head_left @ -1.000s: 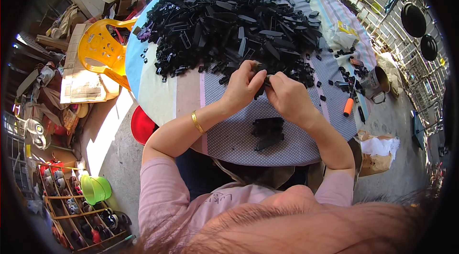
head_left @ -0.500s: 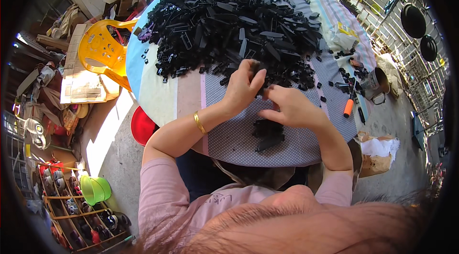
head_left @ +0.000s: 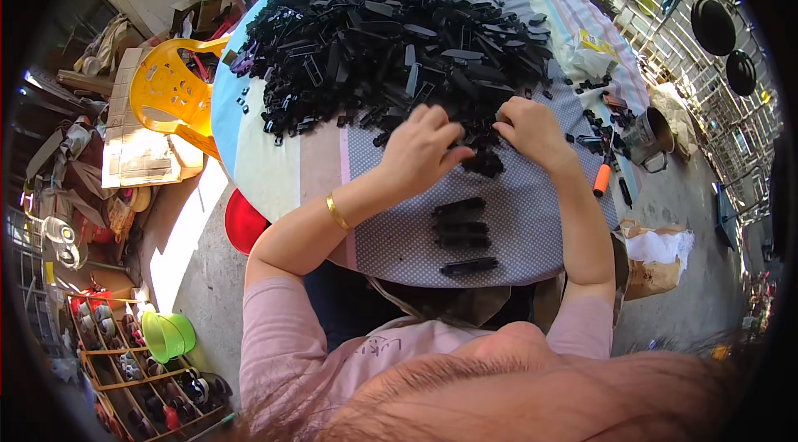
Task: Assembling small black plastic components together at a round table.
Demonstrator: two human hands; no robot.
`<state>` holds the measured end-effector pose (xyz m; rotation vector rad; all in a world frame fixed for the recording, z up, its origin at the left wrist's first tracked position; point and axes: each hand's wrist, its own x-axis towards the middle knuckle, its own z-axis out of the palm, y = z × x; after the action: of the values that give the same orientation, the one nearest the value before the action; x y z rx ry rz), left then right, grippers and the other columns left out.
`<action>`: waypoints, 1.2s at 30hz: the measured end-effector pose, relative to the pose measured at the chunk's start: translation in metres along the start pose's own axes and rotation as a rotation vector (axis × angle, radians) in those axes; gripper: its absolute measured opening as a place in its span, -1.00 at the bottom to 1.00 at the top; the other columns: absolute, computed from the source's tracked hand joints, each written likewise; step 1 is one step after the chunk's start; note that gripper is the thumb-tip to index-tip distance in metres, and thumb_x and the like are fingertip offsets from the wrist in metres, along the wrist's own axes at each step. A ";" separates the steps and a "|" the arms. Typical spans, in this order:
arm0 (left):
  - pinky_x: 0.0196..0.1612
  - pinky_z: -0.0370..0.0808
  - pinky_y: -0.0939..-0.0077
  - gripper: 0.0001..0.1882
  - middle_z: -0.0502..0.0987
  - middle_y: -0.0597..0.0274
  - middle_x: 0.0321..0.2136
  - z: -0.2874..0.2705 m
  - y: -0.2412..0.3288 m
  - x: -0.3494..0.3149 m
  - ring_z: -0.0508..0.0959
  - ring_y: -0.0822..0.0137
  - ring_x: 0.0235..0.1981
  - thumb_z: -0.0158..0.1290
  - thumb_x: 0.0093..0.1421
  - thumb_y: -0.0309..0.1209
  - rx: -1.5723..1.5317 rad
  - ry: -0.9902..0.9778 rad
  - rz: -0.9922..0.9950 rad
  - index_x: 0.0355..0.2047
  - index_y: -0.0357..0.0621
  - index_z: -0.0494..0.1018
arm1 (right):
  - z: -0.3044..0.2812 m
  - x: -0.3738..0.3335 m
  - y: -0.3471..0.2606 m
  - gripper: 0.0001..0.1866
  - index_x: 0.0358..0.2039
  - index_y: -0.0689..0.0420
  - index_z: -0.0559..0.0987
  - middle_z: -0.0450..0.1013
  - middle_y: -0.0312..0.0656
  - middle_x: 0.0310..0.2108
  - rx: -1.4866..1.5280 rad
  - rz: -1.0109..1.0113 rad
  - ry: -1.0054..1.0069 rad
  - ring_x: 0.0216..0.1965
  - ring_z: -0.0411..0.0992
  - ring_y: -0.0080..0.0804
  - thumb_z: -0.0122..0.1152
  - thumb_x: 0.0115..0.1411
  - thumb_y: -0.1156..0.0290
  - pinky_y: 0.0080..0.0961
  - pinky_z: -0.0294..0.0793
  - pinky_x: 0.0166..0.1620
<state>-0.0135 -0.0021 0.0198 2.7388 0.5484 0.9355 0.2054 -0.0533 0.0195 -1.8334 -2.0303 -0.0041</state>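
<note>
A big heap of black plastic parts (head_left: 366, 34), long blade-like pieces mixed with small clip-like ones, covers the far half of the round table. At its near edge lies a clump of small black parts (head_left: 484, 161), between my hands. My left hand (head_left: 420, 147), a gold bangle on its wrist, hovers left of the clump, thumb stretched toward it; its fingertips are blurred. My right hand (head_left: 532, 133) has curled fingers at the clump's right side; what they grip is hidden. Closer to me, several slim black assembled pieces (head_left: 462, 228) lie roughly in parallel, with one (head_left: 470, 266) nearest the table edge.
On the right of the table (head_left: 391, 251) are an orange-handled tool (head_left: 602, 180), scattered black parts, a metal mug (head_left: 652, 138) and a yellow-and-white packet (head_left: 593, 54). A yellow chair (head_left: 170, 93) and red basin (head_left: 243, 222) stand left; a paper bag (head_left: 652, 267) stands right.
My hands have moved apart, the right one going up and right to the clump. The slim pieces near me now lie spaced out instead of bunched together.
</note>
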 end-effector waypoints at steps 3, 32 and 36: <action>-0.21 0.34 0.38 -0.69 0.34 0.20 -0.30 0.006 -0.020 0.009 0.31 0.16 -0.23 0.16 -0.07 -0.32 0.268 0.029 -0.057 -0.31 -0.20 0.46 | 0.001 0.000 -0.003 -0.84 -0.43 0.21 0.50 0.43 -0.08 -0.45 -0.016 0.020 0.044 -0.35 0.42 -0.13 0.12 -0.05 0.42 -0.31 0.40 -0.29; -0.37 0.40 0.72 -0.73 0.45 0.31 -0.41 -0.005 -0.015 0.005 0.42 0.56 -0.46 0.07 0.05 -0.53 -1.338 -0.240 -0.673 -0.20 -0.30 0.39 | 0.002 -0.005 -0.053 -0.87 -0.36 0.31 0.46 0.35 -0.08 -0.45 0.522 -0.162 0.254 -0.46 0.39 -0.20 0.03 0.07 0.53 -0.46 0.40 -0.39; -0.35 0.40 0.71 -0.64 0.46 0.32 -0.41 -0.002 -0.026 0.003 0.42 0.54 -0.45 0.13 0.04 -0.51 -1.477 -0.266 -0.661 -0.13 -0.29 0.38 | 0.004 -0.005 -0.055 -0.88 -0.38 0.31 0.46 0.36 -0.08 -0.43 0.487 -0.141 0.301 -0.44 0.40 -0.22 0.04 0.07 0.54 -0.46 0.40 -0.38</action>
<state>-0.0200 0.0228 0.0151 1.1833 0.3859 0.4282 0.1515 -0.0642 0.0286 -1.3031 -1.7532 0.1517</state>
